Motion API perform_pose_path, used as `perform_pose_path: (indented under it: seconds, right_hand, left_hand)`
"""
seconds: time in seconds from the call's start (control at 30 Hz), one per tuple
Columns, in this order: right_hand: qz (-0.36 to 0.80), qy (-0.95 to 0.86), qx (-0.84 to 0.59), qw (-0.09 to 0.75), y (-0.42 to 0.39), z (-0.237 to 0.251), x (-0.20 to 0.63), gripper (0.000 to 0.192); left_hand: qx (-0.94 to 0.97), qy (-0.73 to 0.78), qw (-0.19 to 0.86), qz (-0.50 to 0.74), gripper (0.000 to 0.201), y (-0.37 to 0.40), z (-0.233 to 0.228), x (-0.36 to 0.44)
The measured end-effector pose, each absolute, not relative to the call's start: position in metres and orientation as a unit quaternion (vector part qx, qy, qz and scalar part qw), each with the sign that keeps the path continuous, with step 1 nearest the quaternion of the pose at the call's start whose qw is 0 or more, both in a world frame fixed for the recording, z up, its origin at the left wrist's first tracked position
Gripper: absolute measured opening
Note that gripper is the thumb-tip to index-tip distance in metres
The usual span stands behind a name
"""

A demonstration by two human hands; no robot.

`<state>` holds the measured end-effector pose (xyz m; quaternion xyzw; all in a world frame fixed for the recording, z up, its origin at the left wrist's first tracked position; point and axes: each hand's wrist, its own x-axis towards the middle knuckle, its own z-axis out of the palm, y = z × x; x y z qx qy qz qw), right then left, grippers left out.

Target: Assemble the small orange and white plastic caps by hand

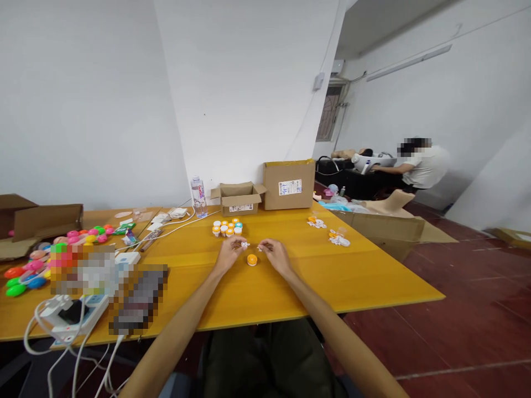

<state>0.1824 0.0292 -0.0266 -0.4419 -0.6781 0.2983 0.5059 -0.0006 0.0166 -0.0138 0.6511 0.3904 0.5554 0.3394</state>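
Observation:
My left hand [230, 254] is closed in a pinch on a small white piece [245, 244], whose exact kind is too small to tell. Facing it, my right hand [274, 255] pinches another tiny white piece [260, 248]. A gap separates the two hands. On the table between and just below them sits a small round orange container [251, 260] with a pale lower rim. Beyond my left hand stands a cluster of small round jars [227, 228], mostly orange and white with some teal.
Small white and orange parts [340, 239] lie on the right of the wooden table [315, 282]. Behind stand an open carton [239, 200], a larger box [289, 188] and a bottle [199, 197]. Left are a power strip [97, 301], cables and colourful plastic pieces. A person [427, 166] sits far right.

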Motion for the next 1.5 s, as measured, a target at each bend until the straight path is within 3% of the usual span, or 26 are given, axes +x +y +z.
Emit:
perform_pose_path:
  seconds: [0.13, 0.37, 1.0, 1.5]
  right_hand:
    - [0.365, -0.642, -0.396, 0.546, 0.025, -0.022, 0.175, 0.012]
    - [0.370, -0.629, -0.362, 0.580, 0.020, -0.022, 0.168, 0.017]
    - [0.281, -0.690, -0.377, 0.551, 0.018, -0.022, 0.169, 0.018]
    - [0.346, -0.664, -0.351, 0.562, 0.013, -0.017, 0.166, 0.022]
  left_hand:
    - [0.682, 0.378, 0.303, 0.548, 0.011, 0.014, -0.016, 0.001]
    - [0.712, 0.388, 0.256, 0.526, 0.014, 0.014, -0.022, 0.005]
    - [0.734, 0.357, 0.210, 0.538, 0.011, 0.009, -0.017, 0.008]
    - [0.767, 0.338, 0.154, 0.523, 0.013, 0.007, -0.017, 0.007]
